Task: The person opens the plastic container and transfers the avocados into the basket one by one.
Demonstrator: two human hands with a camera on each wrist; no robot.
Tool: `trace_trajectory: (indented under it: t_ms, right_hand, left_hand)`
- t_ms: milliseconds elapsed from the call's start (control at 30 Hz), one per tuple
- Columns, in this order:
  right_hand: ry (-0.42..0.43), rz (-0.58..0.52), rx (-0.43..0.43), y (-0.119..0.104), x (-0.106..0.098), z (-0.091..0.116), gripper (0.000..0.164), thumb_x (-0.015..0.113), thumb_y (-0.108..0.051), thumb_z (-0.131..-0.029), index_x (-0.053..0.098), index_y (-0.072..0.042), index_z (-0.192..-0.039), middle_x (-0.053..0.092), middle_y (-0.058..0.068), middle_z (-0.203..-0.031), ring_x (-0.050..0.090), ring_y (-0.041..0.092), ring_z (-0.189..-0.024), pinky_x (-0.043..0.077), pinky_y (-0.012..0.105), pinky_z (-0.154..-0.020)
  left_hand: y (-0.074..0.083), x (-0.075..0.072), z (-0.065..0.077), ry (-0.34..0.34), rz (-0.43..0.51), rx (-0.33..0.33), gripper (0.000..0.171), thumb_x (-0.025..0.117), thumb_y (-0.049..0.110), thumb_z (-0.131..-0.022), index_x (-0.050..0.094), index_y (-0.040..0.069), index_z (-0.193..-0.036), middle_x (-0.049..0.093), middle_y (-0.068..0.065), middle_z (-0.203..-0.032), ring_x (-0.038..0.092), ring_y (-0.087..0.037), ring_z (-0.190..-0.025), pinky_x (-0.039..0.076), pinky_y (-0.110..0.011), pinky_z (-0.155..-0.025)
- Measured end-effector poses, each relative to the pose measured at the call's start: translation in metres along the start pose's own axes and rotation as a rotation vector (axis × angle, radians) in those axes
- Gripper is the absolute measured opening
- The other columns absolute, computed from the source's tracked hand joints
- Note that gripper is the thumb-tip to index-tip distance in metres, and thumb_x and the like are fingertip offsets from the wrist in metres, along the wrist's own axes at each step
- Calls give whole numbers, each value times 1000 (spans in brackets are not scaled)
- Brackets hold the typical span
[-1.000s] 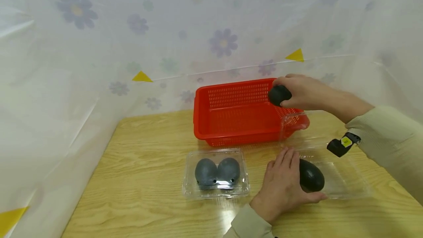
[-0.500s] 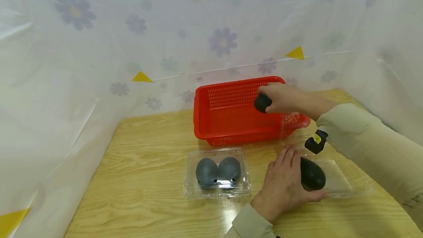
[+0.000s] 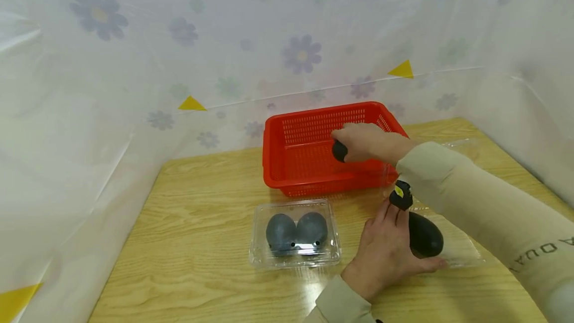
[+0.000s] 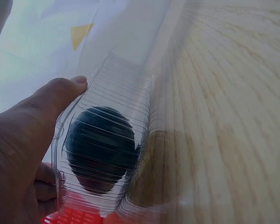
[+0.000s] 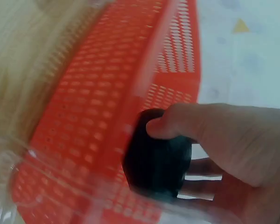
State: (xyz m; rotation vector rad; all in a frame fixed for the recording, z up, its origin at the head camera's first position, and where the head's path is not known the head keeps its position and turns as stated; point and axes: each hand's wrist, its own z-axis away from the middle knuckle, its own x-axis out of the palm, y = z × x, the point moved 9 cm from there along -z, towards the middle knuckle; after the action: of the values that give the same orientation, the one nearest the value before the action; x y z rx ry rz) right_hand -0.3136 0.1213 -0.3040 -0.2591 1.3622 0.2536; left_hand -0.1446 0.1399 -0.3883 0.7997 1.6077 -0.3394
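My right hand [image 3: 365, 142] grips a dark avocado [image 3: 339, 151] over the red plastic basket [image 3: 309, 185]. The right wrist view shows the thumb on top of this avocado [image 5: 154, 158], with the fingers around its far side. My left hand [image 3: 384, 250] holds the left end of an opened clear plastic clamshell [image 3: 459, 248], its thumb along the near side. Inside lies another dark avocado [image 3: 426, 235], seen through the ribbed wall in the left wrist view. Left of that hand, a closed clear clamshell [image 3: 257, 258] contains two avocados [image 3: 280, 233]. The right forearm hides part of the opened clamshell.
All of this stands on a light wood-grain table [image 3: 188, 243]. The basket sits at the back against a flower-patterned plastic sheet [image 3: 233, 39], which also rises along both sides. The right sleeve [image 3: 484, 198] crosses above the opened clamshell.
My right hand has carried its avocado leftward and slightly lower, from the basket's right rim to over its interior. The left hand stays in place on the opened clamshell.
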Motion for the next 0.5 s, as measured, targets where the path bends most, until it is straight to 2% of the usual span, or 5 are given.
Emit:
trace_trajectory:
  t_ms: [167, 300, 500]
  right_hand:
    - [-27, 55, 6, -10, 14, -4, 56, 78, -18, -84, 55, -10, -134, 62, 15, -118, 59, 28, -99, 54, 47, -92]
    - [-22, 64, 11, -13, 22, -4, 56, 76, -18, -87, 53, -8, -136, 62, 18, -123, 61, 30, -104, 54, 48, -94]
    - [-51, 18, 35, -13, 30, -8, 51, 75, -18, -88, 53, -7, -132, 63, 16, -121, 61, 28, -102, 54, 46, -91]
  left_hand:
    - [2, -4, 2, 41, 38, 10, 112, 58, 85, -72, 20, 20, -155, 49, 7, -145, 46, -10, -133, 51, -24, -87]
    - [2, -4, 2, 19, 75, 8, 109, 59, 83, -73, 18, 23, -155, 47, 8, -144, 49, -9, -126, 49, -23, -82]
    - [2, -5, 4, 35, 71, 14, 113, 58, 83, -73, 11, 22, -155, 46, 7, -141, 52, -8, -123, 48, -22, -78]
